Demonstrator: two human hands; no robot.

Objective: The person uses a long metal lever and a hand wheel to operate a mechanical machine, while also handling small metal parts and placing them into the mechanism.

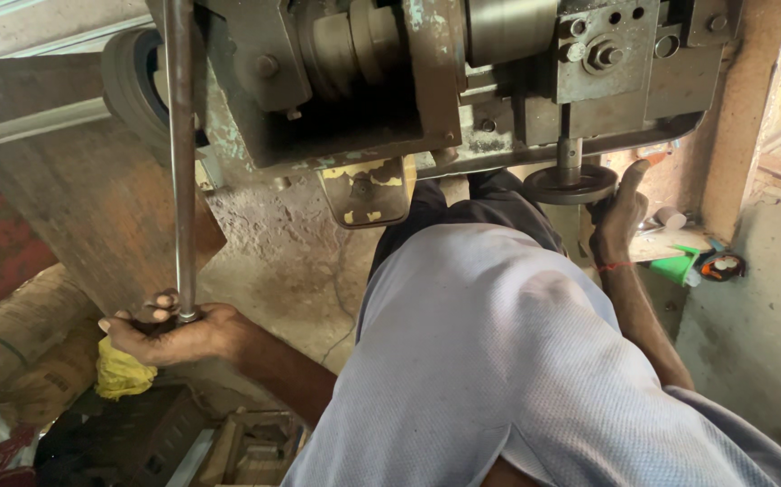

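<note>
A person's view down at their own two hands beneath a worn metal machine (426, 81). On the left, the left hand (174, 332) closes around the lower end of a long upright steel rod (179, 162), fingers wrapped at its base. On the right, the right hand (620, 216) presses against a round metal disc (570, 185) on a short vertical shaft under the machine, thumb raised beside the disc's edge. A light grey shirt fills the near middle. A yellow cloth (122, 374) lies near the left hand, and a green object (679, 268) sits far right.
</note>
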